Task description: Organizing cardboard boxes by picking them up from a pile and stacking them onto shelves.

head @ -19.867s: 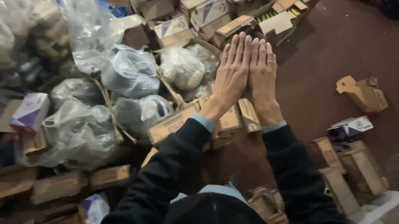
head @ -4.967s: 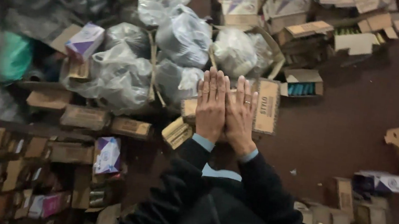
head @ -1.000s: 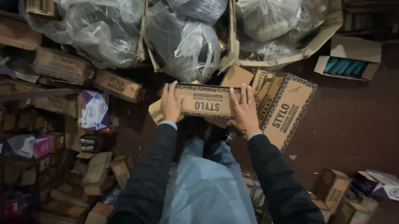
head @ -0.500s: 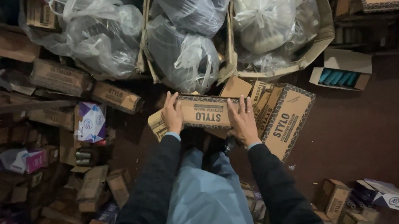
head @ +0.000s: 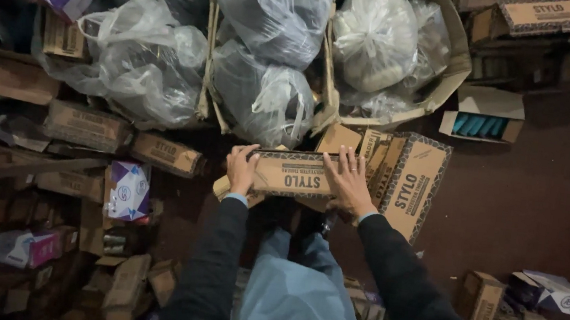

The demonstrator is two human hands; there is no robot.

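A long brown cardboard box (head: 292, 174) with printed sides is held level in front of me, over my knees. My left hand (head: 241, 168) grips its left end with the fingers wrapped over the top edge. My right hand (head: 348, 181) clasps its right end, fingers spread on the top face. Just right of it a larger flat brown carton (head: 415, 182) lies on the dark red floor, touching other small boxes.
Several tied clear plastic bags (head: 263, 97) sit in open cartons beyond the box. Stacks of small brown boxes (head: 88, 127) fill the left side, with a white and purple box (head: 126, 188) among them. An open box of blue items (head: 482, 125) lies right.
Earlier my palms were pressed together over the floor; now both hands hold the long box. Over the last second the box stays gripped and the view shifts slightly.
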